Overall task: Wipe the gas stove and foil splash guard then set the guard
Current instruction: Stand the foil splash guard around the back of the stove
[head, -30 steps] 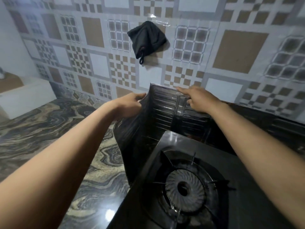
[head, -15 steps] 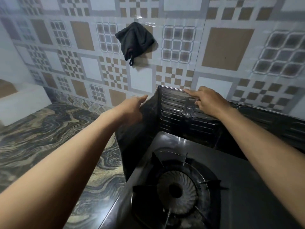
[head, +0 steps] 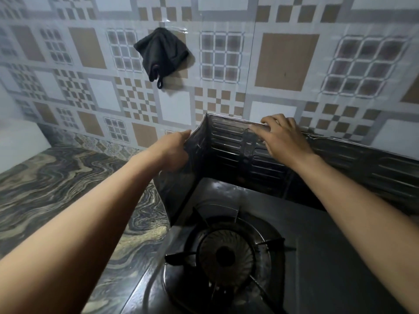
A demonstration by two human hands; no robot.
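Foil splash guard point(head: 229, 146) is standing upright on the bench, bent into a corner around the back left of the gas stove point(head: 317, 257); its ribbed rear panel is running along the base of the tiled wall point(head: 288, 62) and off to the right behind the stove, while its shorter side panel is coming forward along the stove's left edge. The left hand point(head: 173, 152) is gripping that side panel near its top front edge, its fingers curled around the foil and mostly hidden behind it, thumb pointing up along the edge; the right hand point(head: 283, 137) is lying over the top rim of the rear panel, its fingers point(head: 258, 130) bent and spread flat against the inner ribbed face, pressing rather than pinching, so it is resting on the guard with nothing enclosed. Both forearms are reaching in from the near corners of the view. The stove's black top is sitting just inside the guard, with a round burner point(head: 225, 257) and its dark pan support near the front. The marbled bench point(head: 63, 191) is stretching away to the left; a dark cloth point(head: 162, 55) is hanging on the wall above, well apart from the guard.
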